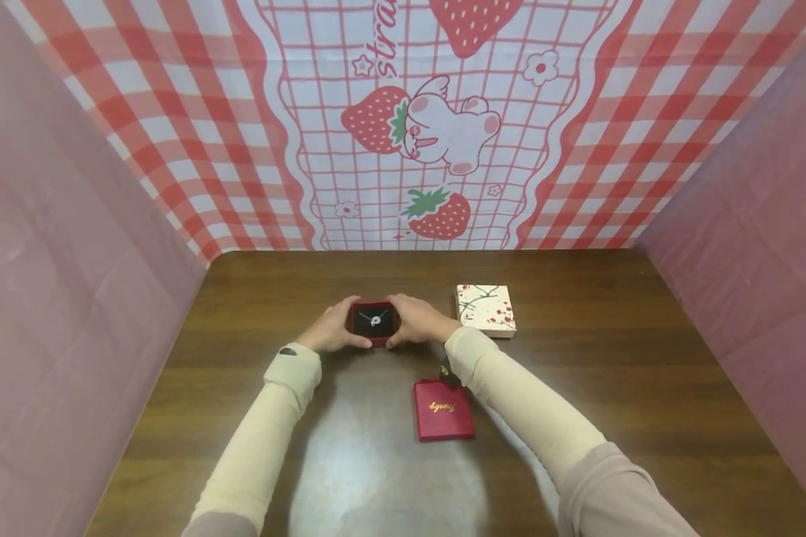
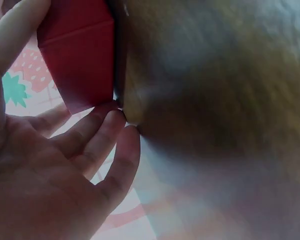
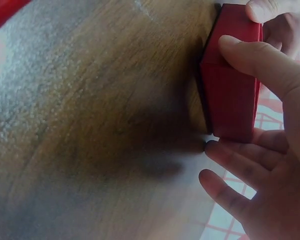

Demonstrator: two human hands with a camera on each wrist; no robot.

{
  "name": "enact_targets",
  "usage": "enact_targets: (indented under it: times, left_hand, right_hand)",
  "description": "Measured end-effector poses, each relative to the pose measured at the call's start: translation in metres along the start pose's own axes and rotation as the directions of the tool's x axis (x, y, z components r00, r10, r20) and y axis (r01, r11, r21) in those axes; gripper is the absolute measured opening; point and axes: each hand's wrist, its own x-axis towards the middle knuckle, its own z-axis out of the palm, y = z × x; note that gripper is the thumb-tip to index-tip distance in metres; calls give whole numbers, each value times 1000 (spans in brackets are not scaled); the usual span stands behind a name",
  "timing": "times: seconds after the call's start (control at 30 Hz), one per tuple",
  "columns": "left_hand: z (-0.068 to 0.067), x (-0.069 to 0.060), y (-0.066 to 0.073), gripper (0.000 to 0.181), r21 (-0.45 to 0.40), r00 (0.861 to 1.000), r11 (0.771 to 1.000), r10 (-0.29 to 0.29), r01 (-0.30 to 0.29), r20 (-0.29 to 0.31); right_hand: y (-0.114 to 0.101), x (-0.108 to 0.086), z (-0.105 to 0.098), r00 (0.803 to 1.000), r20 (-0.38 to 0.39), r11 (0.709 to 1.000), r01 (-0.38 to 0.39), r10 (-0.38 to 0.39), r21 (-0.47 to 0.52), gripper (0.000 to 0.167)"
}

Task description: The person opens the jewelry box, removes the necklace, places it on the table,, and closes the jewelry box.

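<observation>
A small red jewelry box [image 1: 379,344] stands uncovered on the far part of the table, in front of me. Its black lining [image 1: 363,329] bears a silver-coloured necklace [image 1: 375,321] with a round pendant. My left hand [image 1: 336,328] grips the box from the left, thumb on the near wall and fingers round the far side. From the right, my right hand [image 1: 419,321] holds it the same way. Both wrist views show the box's plain red walls close against the wooden surface; whether it is slightly lifted, I cannot tell.
A red square lid [image 1: 443,412] with gold lettering lies nearer, beside the right forearm. Past the right wrist is a cream box [image 1: 485,309] with a floral branch print. The brown wooden table [image 1: 578,328] ends at a strawberry-patterned cloth [image 1: 403,164] behind.
</observation>
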Motion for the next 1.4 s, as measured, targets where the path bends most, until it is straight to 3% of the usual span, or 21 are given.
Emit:
enact_targets:
  times: [0.4, 0.77, 1.03, 1.4]
  left_hand:
    - [-2, -1, -1, 86, -8, 999, 999, 43, -43, -16]
    - [4, -2, -3, 86, -7, 999, 999, 40, -40, -24]
    - [2, -5, -4, 85, -17, 999, 999, 30, -31, -43]
    - [3, 0, -3, 89, -21, 999, 1000, 14, -15, -48]
  right_hand:
    - [0, 2, 2, 1000, -6, 1000, -5, 6, 22, 83]
    - [2, 2, 7, 999, 14, 999, -31, 30, 29, 84]
    - [2, 2, 9, 1000, -13, 999, -19, 20, 48, 87]
    - [1, 0, 0, 1000, 7, 999, -23, 22, 44, 86]
